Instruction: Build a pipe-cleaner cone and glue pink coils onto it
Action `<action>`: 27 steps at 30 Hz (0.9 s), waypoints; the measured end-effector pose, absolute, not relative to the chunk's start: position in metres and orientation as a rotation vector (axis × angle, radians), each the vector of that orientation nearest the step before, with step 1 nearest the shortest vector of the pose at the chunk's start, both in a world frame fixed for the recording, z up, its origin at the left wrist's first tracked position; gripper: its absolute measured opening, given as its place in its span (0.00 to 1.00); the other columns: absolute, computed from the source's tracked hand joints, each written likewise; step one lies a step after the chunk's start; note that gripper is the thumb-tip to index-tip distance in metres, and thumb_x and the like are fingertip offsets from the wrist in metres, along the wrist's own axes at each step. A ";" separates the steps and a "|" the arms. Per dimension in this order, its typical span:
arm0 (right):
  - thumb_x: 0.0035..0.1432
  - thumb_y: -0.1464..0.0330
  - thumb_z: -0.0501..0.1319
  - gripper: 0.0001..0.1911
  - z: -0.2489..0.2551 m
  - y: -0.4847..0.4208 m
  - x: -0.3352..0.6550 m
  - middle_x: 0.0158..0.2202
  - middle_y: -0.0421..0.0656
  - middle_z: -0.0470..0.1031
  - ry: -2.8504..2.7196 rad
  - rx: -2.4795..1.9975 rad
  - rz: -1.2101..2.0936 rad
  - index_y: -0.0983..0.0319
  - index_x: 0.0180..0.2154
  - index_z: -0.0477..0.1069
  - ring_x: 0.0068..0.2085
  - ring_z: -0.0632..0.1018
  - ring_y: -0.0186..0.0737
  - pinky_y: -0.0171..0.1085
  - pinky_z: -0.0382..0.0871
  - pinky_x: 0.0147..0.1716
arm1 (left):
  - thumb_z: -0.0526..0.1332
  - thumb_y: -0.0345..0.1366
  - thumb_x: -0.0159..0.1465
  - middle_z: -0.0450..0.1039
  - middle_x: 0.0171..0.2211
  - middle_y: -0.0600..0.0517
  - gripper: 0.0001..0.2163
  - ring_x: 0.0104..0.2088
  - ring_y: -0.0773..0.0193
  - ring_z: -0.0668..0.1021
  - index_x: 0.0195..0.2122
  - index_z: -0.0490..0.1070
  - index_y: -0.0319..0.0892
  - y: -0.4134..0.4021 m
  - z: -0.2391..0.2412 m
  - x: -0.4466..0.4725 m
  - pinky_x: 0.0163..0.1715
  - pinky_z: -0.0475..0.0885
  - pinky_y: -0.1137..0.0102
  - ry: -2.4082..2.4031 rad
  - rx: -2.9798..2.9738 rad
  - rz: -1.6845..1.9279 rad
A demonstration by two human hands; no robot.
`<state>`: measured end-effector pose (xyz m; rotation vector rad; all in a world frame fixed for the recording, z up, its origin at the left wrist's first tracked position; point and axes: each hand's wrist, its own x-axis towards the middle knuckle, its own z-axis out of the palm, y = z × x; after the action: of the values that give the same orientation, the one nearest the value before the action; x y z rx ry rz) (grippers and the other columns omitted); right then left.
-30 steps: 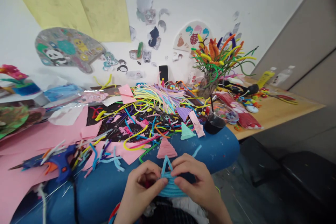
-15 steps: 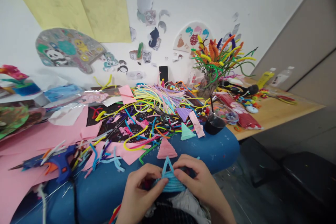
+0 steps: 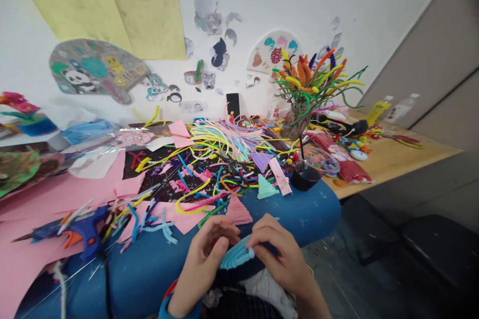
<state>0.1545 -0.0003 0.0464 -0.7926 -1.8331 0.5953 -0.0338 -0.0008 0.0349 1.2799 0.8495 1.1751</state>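
Low in the head view, a light blue ridged piece made of pipe cleaners [image 3: 236,255] is held between both hands, tilted with its right end higher. My right hand [image 3: 276,249] pinches that right end between thumb and fingers. Curled round the left end is my left hand [image 3: 209,249], its fingertips partly hidden behind the piece. Just beyond the hands lies a pink ridged triangle [image 3: 239,211] on the blue rolled surface [image 3: 149,276]. A mint green triangle [image 3: 266,187], a purple one [image 3: 262,161] and a pink strip [image 3: 280,176] lie farther off.
A blue hot glue gun [image 3: 90,232] with a cord rests at the left, among pipe cleaner scraps on pink paper [image 3: 90,194]. A bundle of pastel pipe cleaners [image 3: 228,137] lies behind. To the right stand a dark-liquid cup [image 3: 305,179] and a vase of pipe-cleaner flowers [image 3: 295,122].
The blue piece has turned from an upright triangle with its open tip showing to a flatter, tilted position. My left hand has rotated and risen slightly; the right hand has shifted its pinch.
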 end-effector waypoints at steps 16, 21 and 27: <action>0.64 0.63 0.62 0.07 0.031 0.008 0.151 0.33 0.43 0.74 -1.736 -0.696 0.510 0.58 0.36 0.77 0.35 0.76 0.38 0.37 0.72 0.34 | 0.73 0.34 0.54 0.72 0.26 0.59 0.23 0.24 0.74 0.73 0.48 0.65 0.43 0.004 0.030 -0.024 0.25 0.69 0.79 0.592 0.845 1.003; 0.61 0.71 0.63 0.04 0.032 0.003 0.145 0.31 0.42 0.74 -1.670 -0.773 0.580 0.58 0.35 0.78 0.33 0.76 0.37 0.34 0.71 0.33 | 0.73 0.34 0.53 0.73 0.27 0.58 0.23 0.25 0.72 0.74 0.46 0.65 0.43 0.000 0.035 -0.022 0.25 0.70 0.78 0.691 0.884 1.131; 0.58 0.74 0.64 0.09 0.035 -0.004 0.139 0.32 0.41 0.75 -1.572 -0.826 0.772 0.57 0.39 0.80 0.33 0.76 0.35 0.31 0.70 0.33 | 0.72 0.33 0.53 0.72 0.27 0.58 0.20 0.26 0.70 0.75 0.43 0.66 0.44 -0.005 0.036 -0.016 0.26 0.71 0.77 0.856 0.906 1.322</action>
<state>0.1385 -0.0042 0.0352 -0.8263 -1.5720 0.7721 -0.0158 -0.0055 0.0357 0.9061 0.8563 1.3215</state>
